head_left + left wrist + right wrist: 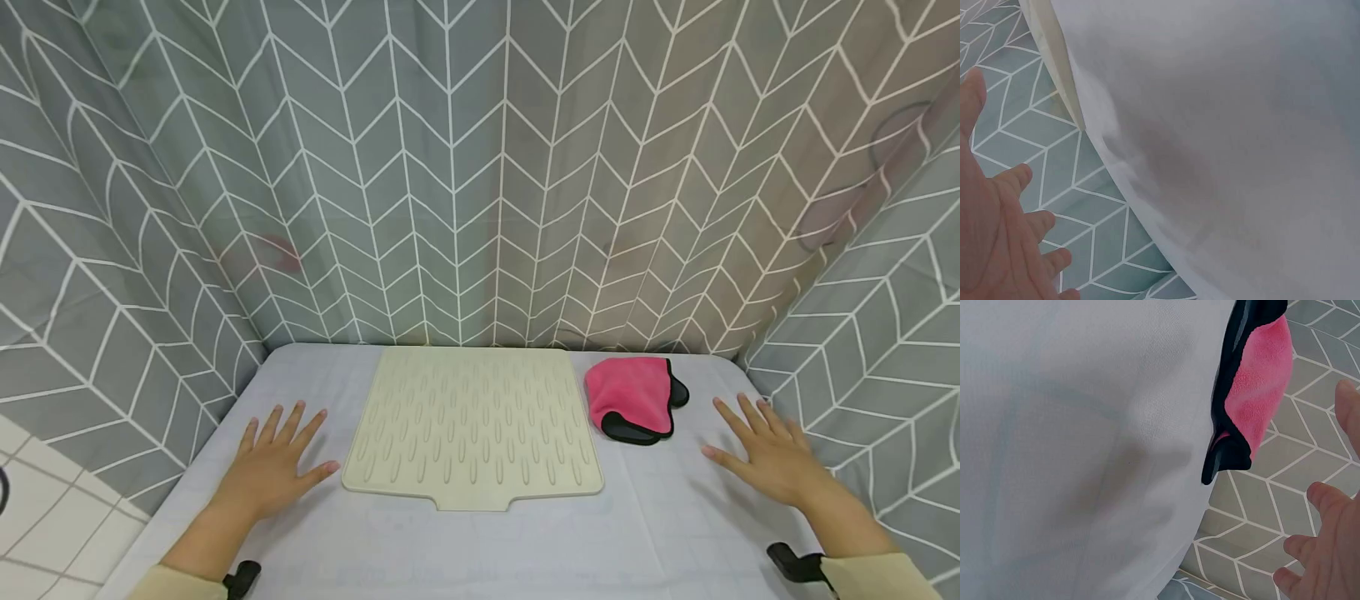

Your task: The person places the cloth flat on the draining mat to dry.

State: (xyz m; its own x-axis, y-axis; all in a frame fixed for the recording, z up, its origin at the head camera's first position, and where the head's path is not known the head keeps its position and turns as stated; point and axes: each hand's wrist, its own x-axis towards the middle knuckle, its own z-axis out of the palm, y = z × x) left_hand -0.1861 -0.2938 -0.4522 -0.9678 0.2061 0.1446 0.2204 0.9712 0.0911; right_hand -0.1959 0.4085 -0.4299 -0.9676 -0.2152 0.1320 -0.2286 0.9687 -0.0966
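My left hand (268, 471) hovers palm down over the table, fingers spread and straight, just left of a cream ridged mat (480, 425). That mat lies flat in the middle, its short tab toward me. On the other side, my right hand (772, 454) is also held above the table with its fingers spread. Between it and the mat lies a folded pink cloth (630, 390) with black edging. The right wrist view shows the pink cloth (1263, 381) beyond the tabletop's shadowed surface. Neither hand holds anything.
A white cloth covers the table (555, 546). Grey curtains (480, 175) with a white chevron pattern enclose its back and both sides. White floor tiles (52, 508) show at the lower left. A black strap (795, 564) sits at the right wrist.
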